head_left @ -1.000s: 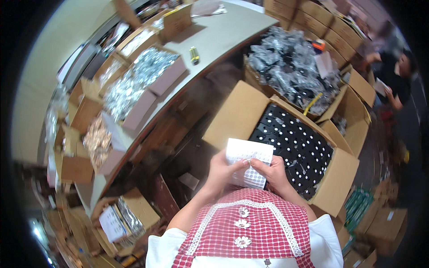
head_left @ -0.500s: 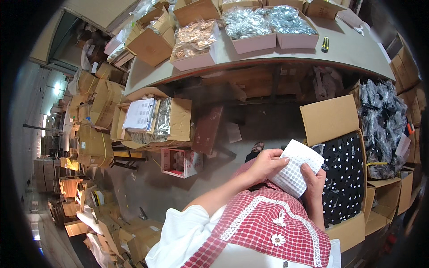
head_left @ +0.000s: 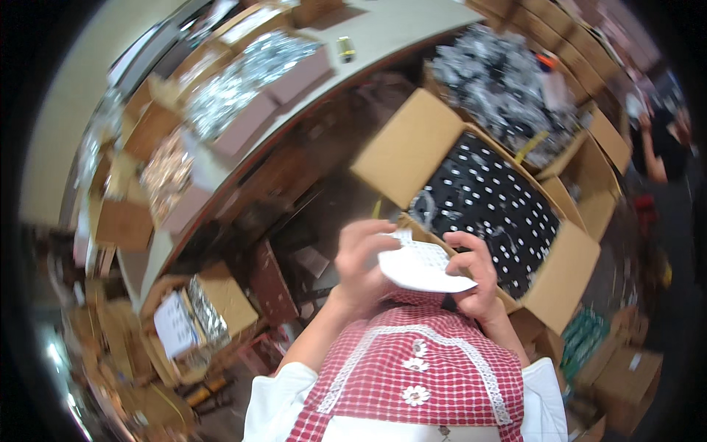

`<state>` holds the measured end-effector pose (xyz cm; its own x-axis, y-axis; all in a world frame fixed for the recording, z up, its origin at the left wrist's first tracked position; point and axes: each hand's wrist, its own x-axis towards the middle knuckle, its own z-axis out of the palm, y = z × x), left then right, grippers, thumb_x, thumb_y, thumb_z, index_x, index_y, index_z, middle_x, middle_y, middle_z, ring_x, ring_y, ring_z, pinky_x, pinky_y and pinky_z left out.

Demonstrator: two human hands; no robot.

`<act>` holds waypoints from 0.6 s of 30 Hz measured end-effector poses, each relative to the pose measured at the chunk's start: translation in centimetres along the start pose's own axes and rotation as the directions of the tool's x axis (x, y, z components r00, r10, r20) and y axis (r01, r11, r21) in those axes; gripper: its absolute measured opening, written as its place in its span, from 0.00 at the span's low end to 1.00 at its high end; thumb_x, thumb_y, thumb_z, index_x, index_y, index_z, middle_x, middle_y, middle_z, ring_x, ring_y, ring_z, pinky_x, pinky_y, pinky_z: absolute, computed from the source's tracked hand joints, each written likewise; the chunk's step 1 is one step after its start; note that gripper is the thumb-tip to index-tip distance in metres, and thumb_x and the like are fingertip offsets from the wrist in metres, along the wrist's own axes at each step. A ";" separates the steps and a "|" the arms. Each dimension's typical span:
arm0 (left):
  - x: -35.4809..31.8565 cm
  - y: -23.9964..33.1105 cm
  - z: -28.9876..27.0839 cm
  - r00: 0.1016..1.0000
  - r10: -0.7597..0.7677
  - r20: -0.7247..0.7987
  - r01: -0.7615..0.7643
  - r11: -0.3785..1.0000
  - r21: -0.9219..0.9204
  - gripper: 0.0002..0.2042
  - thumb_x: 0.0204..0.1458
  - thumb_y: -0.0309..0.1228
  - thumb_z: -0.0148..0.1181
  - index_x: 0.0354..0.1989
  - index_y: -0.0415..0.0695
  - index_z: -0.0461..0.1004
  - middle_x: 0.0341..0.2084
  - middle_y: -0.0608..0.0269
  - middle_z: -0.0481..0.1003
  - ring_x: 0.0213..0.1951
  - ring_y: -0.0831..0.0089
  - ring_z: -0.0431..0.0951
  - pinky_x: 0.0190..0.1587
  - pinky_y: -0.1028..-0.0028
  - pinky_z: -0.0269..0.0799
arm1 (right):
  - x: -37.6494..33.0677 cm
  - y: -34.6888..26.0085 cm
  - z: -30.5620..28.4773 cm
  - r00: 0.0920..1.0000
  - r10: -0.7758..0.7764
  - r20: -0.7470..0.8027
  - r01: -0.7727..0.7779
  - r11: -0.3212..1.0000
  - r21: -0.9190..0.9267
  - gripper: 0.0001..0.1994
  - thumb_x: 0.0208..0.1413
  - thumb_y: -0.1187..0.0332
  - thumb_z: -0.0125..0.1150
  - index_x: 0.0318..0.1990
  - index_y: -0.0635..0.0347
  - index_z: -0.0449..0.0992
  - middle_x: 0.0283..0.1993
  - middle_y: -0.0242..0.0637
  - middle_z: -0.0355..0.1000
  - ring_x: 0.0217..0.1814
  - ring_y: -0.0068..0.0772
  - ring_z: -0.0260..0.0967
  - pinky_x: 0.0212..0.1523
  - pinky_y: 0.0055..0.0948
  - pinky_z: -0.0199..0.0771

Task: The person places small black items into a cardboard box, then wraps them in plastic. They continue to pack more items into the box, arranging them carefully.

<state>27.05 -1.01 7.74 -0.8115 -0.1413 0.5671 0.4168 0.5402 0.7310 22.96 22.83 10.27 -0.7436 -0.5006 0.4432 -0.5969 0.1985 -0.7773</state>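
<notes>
A white sheet of small round stickers point(head_left: 423, 271) is bent between my two hands in front of my apron. At its right edge my right hand point(head_left: 477, 278) is closed on it, thumb and fingers gripping the paper. My left hand point(head_left: 361, 258), slightly smeared by motion, is closed on the left edge. Just beyond my right hand stands an open cardboard box point(head_left: 412, 147). Black pieces point(head_left: 492, 206), each with a white dot, fill it in rows, with bits of clear plastic among them.
Along the far left runs a grey table point(head_left: 390, 37) bearing boxes of bagged metal parts point(head_left: 243, 81) and a yellow-black cutter point(head_left: 345, 48). Another box holds bagged dark parts point(head_left: 501, 88). A carton with papers point(head_left: 175, 324) is at lower left. Another person point(head_left: 655, 140) is at far right.
My view has turned right, bringing the box of black pieces towards the middle. The sheet, nearly flat before, is now bent and tilted, and my left hand has moved to its left edge.
</notes>
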 end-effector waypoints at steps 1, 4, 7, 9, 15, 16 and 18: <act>0.4 -0.3 -0.1 0.997 0.080 0.018 -0.080 0.997 -0.020 0.12 0.40 0.28 0.72 0.34 0.42 0.79 0.44 0.55 0.78 0.50 0.58 0.77 0.53 0.63 0.73 | -0.5 -0.5 0.1 0.998 -0.004 -0.061 0.000 0.999 -0.052 0.08 0.45 0.78 0.65 0.33 0.59 0.73 0.59 0.52 0.71 0.59 0.53 0.69 0.59 0.43 0.69; 1.5 -0.8 -0.3 0.973 0.228 0.023 -0.225 0.971 -0.084 0.15 0.38 0.30 0.76 0.32 0.41 0.76 0.44 0.52 0.77 0.50 0.54 0.76 0.54 0.58 0.71 | -1.7 -1.9 0.9 0.984 -0.046 -0.175 0.012 0.982 -0.187 0.08 0.44 0.74 0.65 0.27 0.59 0.70 0.58 0.53 0.72 0.60 0.55 0.68 0.60 0.45 0.67; 1.7 -1.1 -0.7 0.982 0.180 0.048 -0.173 0.976 -0.132 0.14 0.34 0.29 0.75 0.27 0.43 0.74 0.43 0.55 0.77 0.49 0.55 0.76 0.53 0.58 0.70 | -2.3 -3.1 2.0 0.965 -0.059 -0.254 -0.012 0.963 -0.269 0.09 0.41 0.72 0.65 0.25 0.62 0.69 0.58 0.53 0.72 0.59 0.55 0.68 0.60 0.46 0.68; 1.7 -1.6 -1.1 0.983 0.162 0.085 -0.148 0.978 -0.145 0.14 0.35 0.31 0.76 0.27 0.44 0.74 0.44 0.55 0.77 0.50 0.55 0.75 0.53 0.59 0.70 | -2.5 -3.9 2.8 0.957 -0.023 -0.288 -0.061 0.958 -0.279 0.09 0.41 0.71 0.65 0.26 0.63 0.70 0.58 0.53 0.73 0.59 0.55 0.68 0.60 0.46 0.68; 1.4 -3.0 -1.9 0.970 0.162 0.179 -0.124 0.971 -0.205 0.13 0.36 0.31 0.74 0.26 0.44 0.73 0.44 0.55 0.77 0.50 0.55 0.75 0.54 0.59 0.69 | -3.2 -4.9 4.5 0.938 0.046 -0.343 -0.149 0.948 -0.281 0.09 0.41 0.70 0.65 0.29 0.64 0.73 0.58 0.54 0.73 0.59 0.55 0.69 0.60 0.45 0.68; 1.5 -3.0 -2.0 0.966 0.176 0.188 -0.137 0.969 -0.206 0.13 0.36 0.30 0.74 0.26 0.44 0.73 0.44 0.55 0.77 0.50 0.55 0.75 0.54 0.59 0.69 | -3.3 -4.9 4.5 0.933 0.050 -0.357 -0.156 0.948 -0.276 0.09 0.41 0.70 0.65 0.28 0.63 0.73 0.58 0.54 0.73 0.59 0.54 0.69 0.60 0.44 0.68; 1.7 -2.7 -2.0 0.966 0.191 0.175 -0.159 0.970 -0.182 0.13 0.35 0.29 0.73 0.26 0.44 0.73 0.44 0.55 0.77 0.50 0.55 0.75 0.55 0.59 0.69 | -3.4 -4.8 4.4 0.923 0.066 -0.380 -0.167 0.956 -0.240 0.08 0.41 0.71 0.65 0.27 0.61 0.71 0.58 0.53 0.73 0.58 0.54 0.70 0.59 0.43 0.68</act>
<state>25.41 -4.40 7.47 -0.7760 0.1123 0.6207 0.6079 0.3955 0.6885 29.69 19.82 10.56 -0.8398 -0.1284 0.5275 -0.5188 0.4762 -0.7100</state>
